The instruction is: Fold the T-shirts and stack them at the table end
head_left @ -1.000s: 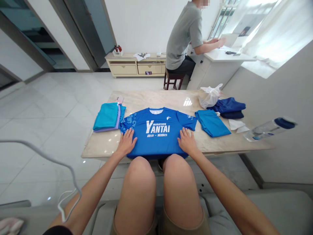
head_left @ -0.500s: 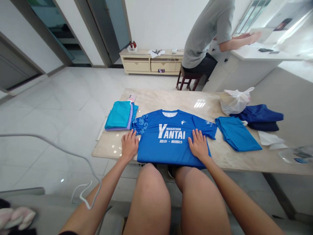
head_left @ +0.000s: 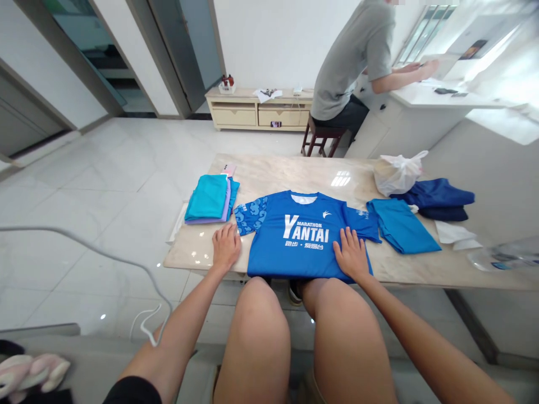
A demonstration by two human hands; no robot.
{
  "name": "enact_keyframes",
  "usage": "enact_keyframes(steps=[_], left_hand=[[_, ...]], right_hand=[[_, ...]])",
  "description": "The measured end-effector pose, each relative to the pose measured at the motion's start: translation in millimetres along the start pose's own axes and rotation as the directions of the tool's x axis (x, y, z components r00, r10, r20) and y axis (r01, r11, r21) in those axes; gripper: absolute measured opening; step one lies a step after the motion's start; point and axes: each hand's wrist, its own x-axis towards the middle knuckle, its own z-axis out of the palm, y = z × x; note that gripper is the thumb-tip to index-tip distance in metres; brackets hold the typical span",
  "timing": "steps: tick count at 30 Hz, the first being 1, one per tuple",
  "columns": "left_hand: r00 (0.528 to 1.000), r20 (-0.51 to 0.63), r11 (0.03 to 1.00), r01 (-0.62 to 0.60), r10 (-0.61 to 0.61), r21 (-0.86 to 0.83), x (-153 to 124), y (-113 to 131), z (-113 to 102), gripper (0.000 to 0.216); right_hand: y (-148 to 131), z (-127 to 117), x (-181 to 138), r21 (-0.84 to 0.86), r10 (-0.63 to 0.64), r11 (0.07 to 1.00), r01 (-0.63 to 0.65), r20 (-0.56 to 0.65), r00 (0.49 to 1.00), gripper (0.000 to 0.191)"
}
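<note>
A blue T-shirt (head_left: 290, 258) with white "Marathon Yantai" print lies spread on the stone-topped table (head_left: 269, 168), its collar away from me and its lower part at the front edge. My right hand (head_left: 351, 252) rests flat on the shirt's right side, fingers spread. My left hand (head_left: 226, 246) lies on the tabletop just left of the shirt, below its patterned sleeve, fingers stretched out and holding nothing. Beyond my left hand sits a stack of folded clothes (head_left: 206, 196), teal on top with lilac and blue underneath. A folded blue garment (head_left: 404, 227) lies right of the shirt, by its right sleeve.
At the table's right are a white plastic bag (head_left: 398, 174), dark blue clothes (head_left: 442, 196), white papers (head_left: 457, 234) and a clear plastic bottle (head_left: 501, 257). A person in grey (head_left: 353, 62) sits on a stool by a white counter. A white cable (head_left: 105, 255) hangs at left.
The shirt has shifted right, away from the folded stack and nearer the blue garment. My right hand has moved right with it; my left hand is now off the shirt's edge.
</note>
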Motion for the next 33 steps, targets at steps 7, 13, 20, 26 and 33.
enact_keyframes(steps=[7,13,20,26,33], left_hand=[[1.000,0.003,0.998,-0.020,0.020,0.060,2,-6,3,0.055],[0.999,-0.004,0.997,-0.036,0.037,0.075,6,-17,8,0.057],[0.998,-0.020,0.993,-0.050,0.053,0.106,7,-17,9,0.058],[0.998,-0.008,0.991,-0.064,0.065,0.115,8,-11,6,0.060],[0.999,-0.004,0.995,-0.047,0.048,0.086,5,-10,6,0.061]], right_hand=[[-8,-9,7,0.012,0.019,1.000,-0.020,0.073,0.997,0.072],[35,-16,5,0.126,-0.193,0.976,0.180,0.101,0.976,0.065],[42,-9,-12,0.098,-0.205,0.973,0.209,-0.046,0.978,0.063],[38,-15,-10,0.115,-0.208,0.970,0.213,-0.057,0.977,0.062],[44,-10,-11,0.088,-0.231,0.967,0.238,-0.077,0.970,0.062]])
